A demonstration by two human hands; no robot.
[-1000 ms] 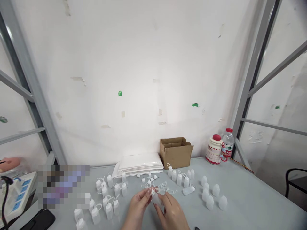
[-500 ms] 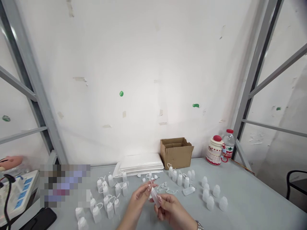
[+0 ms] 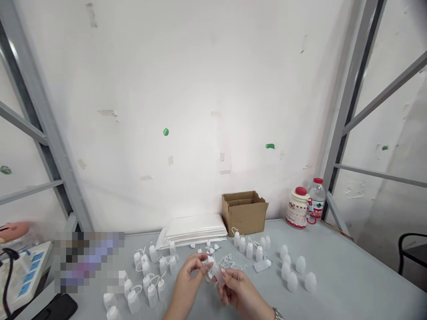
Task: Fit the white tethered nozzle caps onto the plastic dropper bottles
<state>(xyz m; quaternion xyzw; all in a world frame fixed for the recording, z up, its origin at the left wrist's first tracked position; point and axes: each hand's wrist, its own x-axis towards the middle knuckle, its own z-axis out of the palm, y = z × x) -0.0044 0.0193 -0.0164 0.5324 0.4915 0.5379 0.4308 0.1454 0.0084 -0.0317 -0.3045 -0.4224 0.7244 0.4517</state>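
Observation:
My right hand (image 3: 238,289) grips a small translucent white bottle (image 3: 217,274), tilted with its neck toward the upper left. My left hand (image 3: 190,278) pinches a small white cap piece (image 3: 210,260) at the bottle's neck. Both hands hover low over the grey table (image 3: 350,280), at the bottom centre of the head view. Loose white caps with loops (image 3: 230,262) lie just behind the hands. To the left stand several capped bottles (image 3: 151,278). On the right stand several uncapped bottles (image 3: 295,273).
A stack of white sheets (image 3: 193,230) and an open cardboard box (image 3: 244,211) sit by the wall. A red-lidded mug (image 3: 298,208) and a water bottle (image 3: 316,198) stand at the right. A black phone (image 3: 56,307) lies at bottom left; grey frame posts (image 3: 347,111) flank the table.
The bottle has tipped further over in my right hand. My left fingers have shifted slightly at its neck with the cap piece. The view has drifted a little.

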